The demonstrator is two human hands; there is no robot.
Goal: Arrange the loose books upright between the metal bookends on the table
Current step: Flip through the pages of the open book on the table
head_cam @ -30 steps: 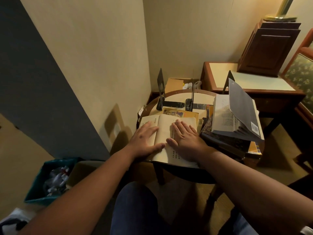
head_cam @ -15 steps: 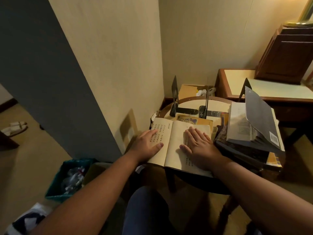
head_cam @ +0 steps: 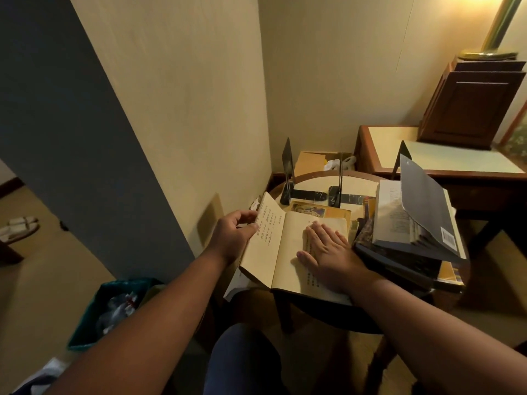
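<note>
Open book (head_cam: 273,252), near edge of the desk (head_cam: 313,182): cream-yellow pages, dark print in vertical columns. Desk: pale cream top, dark brown rim. Bookends (head_cam: 287,163), far edge: black, with faint pale marbled streaks on the base plates. Flat book (head_cam: 333,213) toward the desk centre: orange-yellow cover with a framed picture panel. Top book (head_cam: 422,206) of the stack at the right edge: slate-grey cover, white barcode label, off-white pages. Bin (head_cam: 84,327) on the floor: teal.
</note>
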